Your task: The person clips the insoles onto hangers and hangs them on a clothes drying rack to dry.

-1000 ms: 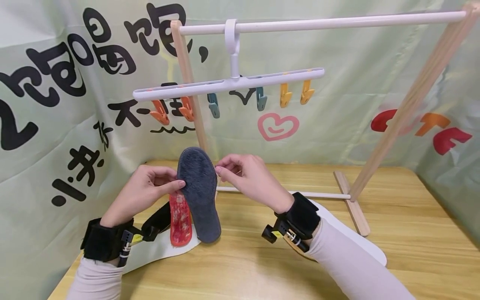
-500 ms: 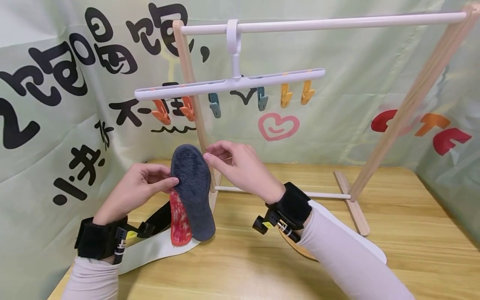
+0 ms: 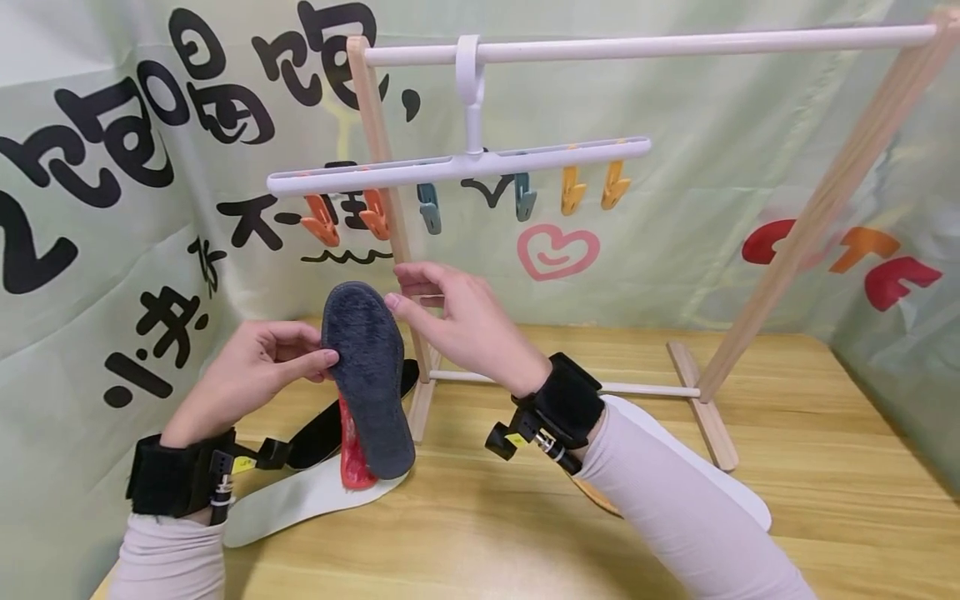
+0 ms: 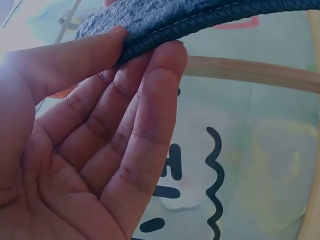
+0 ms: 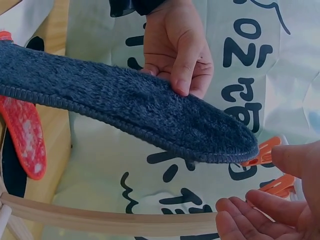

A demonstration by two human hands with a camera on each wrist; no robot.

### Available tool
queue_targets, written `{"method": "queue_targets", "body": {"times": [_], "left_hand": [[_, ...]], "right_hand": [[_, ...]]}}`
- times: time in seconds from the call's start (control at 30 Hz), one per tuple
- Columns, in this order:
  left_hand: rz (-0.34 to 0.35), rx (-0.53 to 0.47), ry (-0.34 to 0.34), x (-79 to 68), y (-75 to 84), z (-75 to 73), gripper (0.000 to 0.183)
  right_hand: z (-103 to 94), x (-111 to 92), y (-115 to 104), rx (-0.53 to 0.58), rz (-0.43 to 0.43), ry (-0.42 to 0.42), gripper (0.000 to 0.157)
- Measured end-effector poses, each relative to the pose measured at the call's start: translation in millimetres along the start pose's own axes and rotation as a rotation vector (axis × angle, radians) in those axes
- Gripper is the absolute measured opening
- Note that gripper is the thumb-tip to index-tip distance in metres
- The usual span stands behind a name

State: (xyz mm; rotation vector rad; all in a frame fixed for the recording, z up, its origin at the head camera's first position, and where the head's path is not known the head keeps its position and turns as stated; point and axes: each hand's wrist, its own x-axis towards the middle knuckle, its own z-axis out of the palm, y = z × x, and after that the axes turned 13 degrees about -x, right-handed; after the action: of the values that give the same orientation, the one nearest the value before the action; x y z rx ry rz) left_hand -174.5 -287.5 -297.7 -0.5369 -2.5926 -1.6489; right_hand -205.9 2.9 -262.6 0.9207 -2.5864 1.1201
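A dark grey-blue fuzzy insole [image 3: 367, 383] with a stitched rim is held up in the middle of the head view. My left hand [image 3: 243, 362] pinches its left edge between thumb and fingers, as the left wrist view of this hand [image 4: 110, 120] also shows. Near the insole's upper right edge is my right hand [image 3: 468, 321], thumb and fingers spread apart. In the right wrist view a gap separates that hand [image 5: 275, 205] from the insole's tip. Behind the held insole, a red patterned insole [image 3: 356, 467] is partly hidden.
A white insole [image 3: 288, 504] and a black one [image 3: 318, 429] lie on the wooden table [image 3: 480, 533]. More insoles, one white [image 3: 686, 454], lie under my right forearm. Above, a lilac hanger [image 3: 465, 171] with orange, teal and yellow clips hangs from a rack [image 3: 637, 47].
Both hands and the grey-blue insole have shifted left and slightly up. More of the black insole shows behind it. The hanger and rack stay put.
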Motion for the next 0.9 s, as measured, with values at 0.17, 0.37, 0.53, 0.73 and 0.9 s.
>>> {"method": "queue_targets", "body": {"times": [0.17, 0.37, 0.53, 0.73, 0.9], "left_hand": [[0.0, 0.001, 0.003, -3.0, 0.3, -4.1, 0.016], [-0.002, -0.009, 0.004, -4.1, -2.8, -6.8, 0.016], [0.005, -0.028, -0.003, -3.4, -4.5, -8.5, 0.017], [0.004, -0.02, 0.012, -3.5, -5.3, -10.7, 0.018], [-0.002, -0.013, 0.028, -3.4, -5.8, -12.2, 0.019]], "right_hand": [[0.1, 4, -4, 0.005, -0.015, -0.006, 0.05], [1.0, 11, -11, -0.004, -0.03, -0.015, 0.054], [2.0, 17, -17, -0.025, -0.04, -0.009, 0.055], [4.2, 23, -23, -0.041, -0.049, -0.02, 0.056], [5.9, 29, -27, -0.052, -0.043, -0.017, 0.057]]}}
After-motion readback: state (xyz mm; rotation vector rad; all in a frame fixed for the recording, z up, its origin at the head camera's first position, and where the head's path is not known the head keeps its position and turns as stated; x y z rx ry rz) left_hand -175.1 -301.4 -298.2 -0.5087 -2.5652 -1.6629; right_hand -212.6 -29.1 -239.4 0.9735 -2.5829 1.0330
